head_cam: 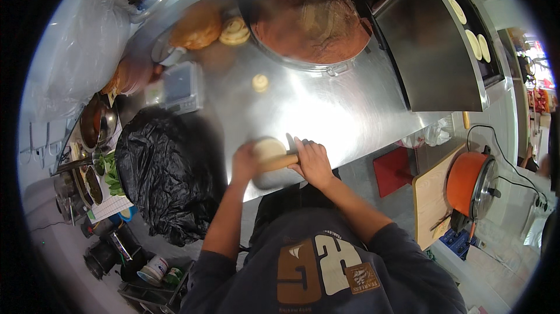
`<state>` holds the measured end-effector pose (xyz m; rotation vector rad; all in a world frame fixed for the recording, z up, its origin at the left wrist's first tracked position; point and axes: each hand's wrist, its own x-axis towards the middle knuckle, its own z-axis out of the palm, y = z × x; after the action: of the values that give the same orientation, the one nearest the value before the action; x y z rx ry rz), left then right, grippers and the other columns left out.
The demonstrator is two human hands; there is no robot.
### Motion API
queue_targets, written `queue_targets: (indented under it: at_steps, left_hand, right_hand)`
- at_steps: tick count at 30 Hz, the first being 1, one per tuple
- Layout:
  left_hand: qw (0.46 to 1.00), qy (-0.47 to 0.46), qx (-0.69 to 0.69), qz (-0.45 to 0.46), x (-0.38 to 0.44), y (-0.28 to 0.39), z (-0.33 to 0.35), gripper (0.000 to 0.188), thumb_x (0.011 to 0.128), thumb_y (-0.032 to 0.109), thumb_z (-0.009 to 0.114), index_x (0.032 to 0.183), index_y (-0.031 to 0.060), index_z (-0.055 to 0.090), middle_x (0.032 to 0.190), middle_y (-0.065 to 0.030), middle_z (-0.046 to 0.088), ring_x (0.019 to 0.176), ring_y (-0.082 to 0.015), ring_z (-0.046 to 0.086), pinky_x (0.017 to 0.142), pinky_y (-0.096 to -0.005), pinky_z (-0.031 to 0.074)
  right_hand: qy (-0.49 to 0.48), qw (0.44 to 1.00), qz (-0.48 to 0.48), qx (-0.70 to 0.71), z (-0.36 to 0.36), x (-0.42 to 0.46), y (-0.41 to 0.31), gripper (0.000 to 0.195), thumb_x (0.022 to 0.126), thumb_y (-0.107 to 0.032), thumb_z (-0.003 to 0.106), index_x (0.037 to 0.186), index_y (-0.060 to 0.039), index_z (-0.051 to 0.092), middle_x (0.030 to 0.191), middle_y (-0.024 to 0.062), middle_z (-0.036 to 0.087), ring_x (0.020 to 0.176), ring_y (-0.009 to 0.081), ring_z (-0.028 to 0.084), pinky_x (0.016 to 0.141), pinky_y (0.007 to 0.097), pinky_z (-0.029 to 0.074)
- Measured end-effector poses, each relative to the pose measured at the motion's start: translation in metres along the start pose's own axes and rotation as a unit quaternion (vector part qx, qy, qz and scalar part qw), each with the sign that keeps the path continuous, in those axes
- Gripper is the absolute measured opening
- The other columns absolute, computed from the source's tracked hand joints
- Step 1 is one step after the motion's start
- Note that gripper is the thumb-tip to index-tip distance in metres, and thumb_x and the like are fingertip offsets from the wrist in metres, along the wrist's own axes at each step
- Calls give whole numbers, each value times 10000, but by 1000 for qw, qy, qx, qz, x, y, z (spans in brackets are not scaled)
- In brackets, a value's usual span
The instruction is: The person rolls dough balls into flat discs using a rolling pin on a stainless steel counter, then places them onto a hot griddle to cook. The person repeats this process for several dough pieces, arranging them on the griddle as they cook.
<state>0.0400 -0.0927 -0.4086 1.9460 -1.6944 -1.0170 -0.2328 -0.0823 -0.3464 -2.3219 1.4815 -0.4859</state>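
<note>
A pale round of flattened dough (268, 148) lies near the front edge of the stainless steel worktop (280, 104). My right hand (314, 163) grips the end of a wooden rolling pin (278, 163), which lies across the near part of the dough. At the dough's left edge is my left hand (245, 161), blurred; whether its fingers hold the dough cannot be made out. A small coiled ball of dough (260, 83) sits farther back on the steel. Behind it, a larger coiled dough piece (235, 31) lies beside a golden-brown heap (197, 25), perhaps baked bread.
A large round pan (315, 20) with reddish-brown contents stands at the back. Black plastic sheeting (166, 178) bulges at the left, near a digital scale (179, 86). Right of the pan is a steel panel (431, 47), with dough rounds (456, 9) beyond. An orange pot (468, 185) stands lower right.
</note>
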Motion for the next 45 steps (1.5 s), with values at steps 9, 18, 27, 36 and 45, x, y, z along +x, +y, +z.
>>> queue_targets:
  at_steps: [9,18,27,36,45]
  left_hand:
    - [986,72,147,29,-22,3,-8,480,988,259,728,1424,75,647,1370,-212,658,1284,-400,626,1106,-514,487]
    - [947,216,223,81,79,12,-14,603,988,299,674,1532,74,545,1566,-198,523,1459,-418,469,1223,-561,361]
    - [970,87,226,16,-43,6,16,651,907,394,727,1436,38,597,1325,-197,671,1203,-367,631,1011,-547,449]
    - [964,157,197,82,-126,-13,-22,484,961,368,732,1309,40,655,890,-173,733,779,-375,698,749,-511,517]
    - [962,235,115,-82,-228,-15,-37,330,1042,248,624,1300,43,631,763,-122,719,755,-382,712,767,-514,515]
  right_hand:
    - [-82,996,24,12,15,30,6,1022,864,-459,813,1673,-31,360,1121,111,622,1065,294,586,981,427,452]
    - [64,990,77,-103,53,124,21,841,1004,-553,667,1586,14,450,1450,250,589,1393,423,529,1184,532,399]
    - [-16,1000,6,8,15,-5,-13,810,989,-367,725,1595,81,428,1551,300,548,1431,471,531,1174,609,421]
    - [-137,944,196,227,64,78,-8,468,937,-274,789,1305,-10,669,1086,254,724,989,420,723,861,503,607]
    - [-126,959,132,218,54,57,-39,281,986,-153,710,1243,-40,698,1060,240,751,958,471,714,888,457,599]
